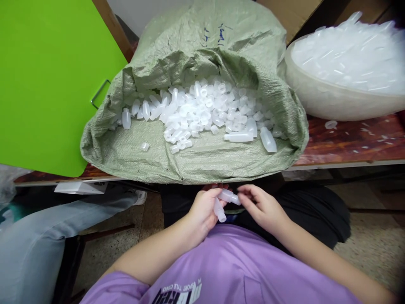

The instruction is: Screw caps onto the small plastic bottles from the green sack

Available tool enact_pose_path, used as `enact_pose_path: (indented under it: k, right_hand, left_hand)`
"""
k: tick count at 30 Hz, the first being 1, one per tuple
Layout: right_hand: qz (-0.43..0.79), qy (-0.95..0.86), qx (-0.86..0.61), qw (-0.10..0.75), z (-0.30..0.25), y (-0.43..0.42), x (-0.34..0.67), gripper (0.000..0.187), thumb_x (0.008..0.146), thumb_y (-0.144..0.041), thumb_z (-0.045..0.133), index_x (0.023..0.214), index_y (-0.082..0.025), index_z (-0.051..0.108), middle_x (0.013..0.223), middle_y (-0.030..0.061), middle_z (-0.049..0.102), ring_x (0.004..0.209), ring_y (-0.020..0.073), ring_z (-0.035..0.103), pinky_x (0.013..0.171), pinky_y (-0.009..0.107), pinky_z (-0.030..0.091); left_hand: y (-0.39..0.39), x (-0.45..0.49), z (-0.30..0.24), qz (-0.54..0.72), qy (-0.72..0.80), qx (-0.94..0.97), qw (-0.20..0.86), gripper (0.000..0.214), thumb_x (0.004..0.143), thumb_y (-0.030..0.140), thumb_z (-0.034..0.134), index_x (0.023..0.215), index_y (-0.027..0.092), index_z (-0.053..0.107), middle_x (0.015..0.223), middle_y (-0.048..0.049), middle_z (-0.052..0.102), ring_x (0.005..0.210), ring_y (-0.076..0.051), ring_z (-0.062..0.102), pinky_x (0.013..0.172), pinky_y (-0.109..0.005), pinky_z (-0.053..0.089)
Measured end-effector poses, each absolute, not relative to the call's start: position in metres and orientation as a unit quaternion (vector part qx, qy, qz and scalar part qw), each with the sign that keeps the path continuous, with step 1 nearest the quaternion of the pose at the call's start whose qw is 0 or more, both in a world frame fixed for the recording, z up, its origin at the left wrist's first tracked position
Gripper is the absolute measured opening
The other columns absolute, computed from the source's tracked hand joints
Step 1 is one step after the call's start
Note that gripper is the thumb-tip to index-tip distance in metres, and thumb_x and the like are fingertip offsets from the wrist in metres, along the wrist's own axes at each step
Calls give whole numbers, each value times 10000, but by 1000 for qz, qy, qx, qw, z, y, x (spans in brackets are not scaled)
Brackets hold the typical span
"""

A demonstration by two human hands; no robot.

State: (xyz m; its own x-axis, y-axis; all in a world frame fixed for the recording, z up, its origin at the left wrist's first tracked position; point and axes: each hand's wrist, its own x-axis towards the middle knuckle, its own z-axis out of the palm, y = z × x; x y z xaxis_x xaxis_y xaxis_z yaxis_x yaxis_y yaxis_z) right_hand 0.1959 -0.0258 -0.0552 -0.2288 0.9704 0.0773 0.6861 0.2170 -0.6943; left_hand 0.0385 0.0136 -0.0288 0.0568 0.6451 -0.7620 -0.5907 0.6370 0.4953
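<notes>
Two small translucent white plastic bottles are in my left hand (204, 211), just below the sack's front edge. One plastic bottle (228, 196) points to the right, and a second bottle (219, 211) hangs neck-down from the palm. My right hand (264, 206) pinches at the neck end of the first one, thumb and forefinger together; its other fingers are curled. Above both hands lies an open green woven sack (202, 162). Inside it is a heap of white plastic pieces (205, 109), mostly short caps or rings, with several bottles among them.
A large translucent bowl (341, 103) heaped with white plastic pieces stands right of the sack on a red-brown table (354, 143). At the left is a bright green board (50, 84) with a metal handle. Another person's jeans-clad leg (38, 240) is at lower left.
</notes>
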Motion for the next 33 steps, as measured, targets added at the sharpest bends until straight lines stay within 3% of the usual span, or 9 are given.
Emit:
enact_pose_path:
  k: [2,6,11,15,19,21,27,31,33]
  right_hand:
    - [265,-746,-552,262,-59,-25,194,313,848,-410,504,1063,-190,562,950,82,663,823,196,642,718,322,528]
    - [344,-716,-573,201,-67,-25,188,338,929,-410,323,931,-203,591,710,25,647,612,155,620,575,275,508]
    - [229,-766,-558,222,-70,-23,182,345,863,-459,458,1022,-176,577,933,110,650,863,229,618,742,342,485]
    - [314,-734,-576,175,-72,-21,178,383,934,-414,299,789,-206,587,670,17,616,616,146,588,557,249,447]
    - [202,-788,-549,193,-74,-19,178,325,893,-424,393,892,-169,594,814,78,635,759,197,590,676,306,447]
    - [174,-811,-519,207,-74,-17,179,302,874,-403,429,829,-156,596,764,85,612,732,203,570,685,323,425]
    - [337,-747,-513,256,-82,-16,170,375,855,-414,402,550,-198,441,528,-13,459,510,116,456,527,242,374]
    - [387,-706,-548,227,-99,-17,158,480,935,-426,219,625,-184,495,537,-6,533,498,111,520,472,211,397]
    - [398,-693,-566,204,-104,-16,159,478,935,-457,229,767,-163,566,621,21,614,566,136,591,502,224,427]
  left_hand:
    - [15,39,-30,432,543,21,720,151,684,-21,519,704,92,616,658,-62,659,670,-176,638,702,-321,512]
    - [17,38,-33,443,541,13,714,193,661,-33,533,763,101,626,672,-57,665,674,-180,639,674,-309,507]
    - [17,37,-38,447,546,7,708,219,637,-40,533,778,96,631,631,-46,652,608,-156,620,617,-269,483]
    - [16,36,-40,436,557,12,706,196,631,-30,541,749,106,619,639,-47,652,619,-169,629,582,-261,465]
    - [17,34,-40,445,547,9,709,185,630,-29,550,736,114,604,640,-37,648,594,-155,622,597,-263,467]
    - [16,33,-39,448,537,12,715,193,630,-38,547,737,116,596,654,-32,648,609,-155,626,628,-275,479]
    - [13,31,-41,424,527,6,737,205,614,-55,524,709,121,569,666,-34,649,662,-178,644,683,-313,503]
    - [19,32,-56,426,537,5,728,150,621,-22,550,670,119,569,620,-29,636,600,-160,620,618,-281,484]
    - [25,33,-65,439,545,2,714,154,622,-15,541,672,127,572,560,-2,601,543,-130,586,582,-247,459]
